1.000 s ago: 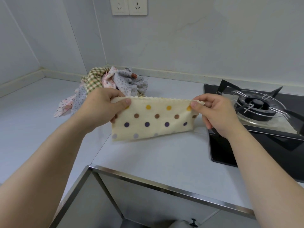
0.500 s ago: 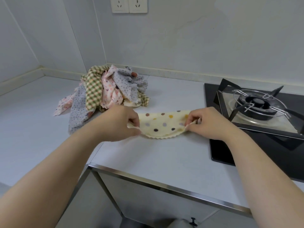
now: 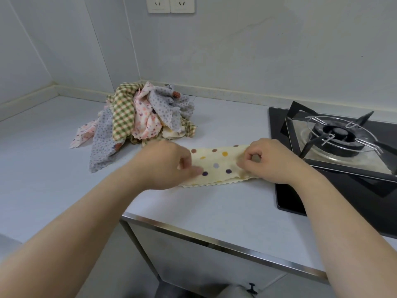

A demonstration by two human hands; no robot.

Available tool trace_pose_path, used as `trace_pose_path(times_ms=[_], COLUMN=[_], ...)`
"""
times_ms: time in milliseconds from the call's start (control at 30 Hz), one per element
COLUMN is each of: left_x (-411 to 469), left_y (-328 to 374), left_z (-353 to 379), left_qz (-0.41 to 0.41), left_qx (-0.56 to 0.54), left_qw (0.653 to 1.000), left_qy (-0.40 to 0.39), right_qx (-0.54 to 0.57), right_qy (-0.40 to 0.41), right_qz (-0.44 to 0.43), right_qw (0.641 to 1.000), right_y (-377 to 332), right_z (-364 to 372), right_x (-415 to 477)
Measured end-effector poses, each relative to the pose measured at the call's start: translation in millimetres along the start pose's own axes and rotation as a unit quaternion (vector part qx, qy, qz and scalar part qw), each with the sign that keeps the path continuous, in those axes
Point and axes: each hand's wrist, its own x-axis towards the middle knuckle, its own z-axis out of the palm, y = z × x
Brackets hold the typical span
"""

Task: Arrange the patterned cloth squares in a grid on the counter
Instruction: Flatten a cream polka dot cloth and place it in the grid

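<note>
Hands, left and right, pinch opposite ends of the cream polka-dot cloth square lying rumpled on the pale grey desk beside the black gas hob, where uneven release could leave wrinkles or crooked edges.

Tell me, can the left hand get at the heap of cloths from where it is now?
Probably yes. The left hand sits just in front of the heap of cloths with bare counter between them, but it is pinching the dotted cloth and must let go first.
</note>
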Motion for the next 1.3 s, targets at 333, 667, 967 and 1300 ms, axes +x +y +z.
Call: trace_pose_path(times_ms=[333,667,967,1300], left_x=[11,10,10,12], left_y=[6,9,14,8], left_z=[64,56,60,56], left_qz=[-0.033,-0.095,-0.047,-0.099], left_qx=[-0.014,0.017,0.011,-0.005], left_qw=[0.998,0.991,0.995,0.988], left_qy=[-0.05,-0.098,-0.091,-0.12], right_qx=[-0.114,-0.129,-0.086,-0.11], right_qy=[-0.049,-0.063,-0.07,-0.107], right_qz=[-0.033,0.01,0.001,0.095], right_qw=[0.992,0.99,0.994,0.984], right_y=[-48,-47,-50,-45], right_z=[52,51,52,55], right_x=[9,8,9,9])
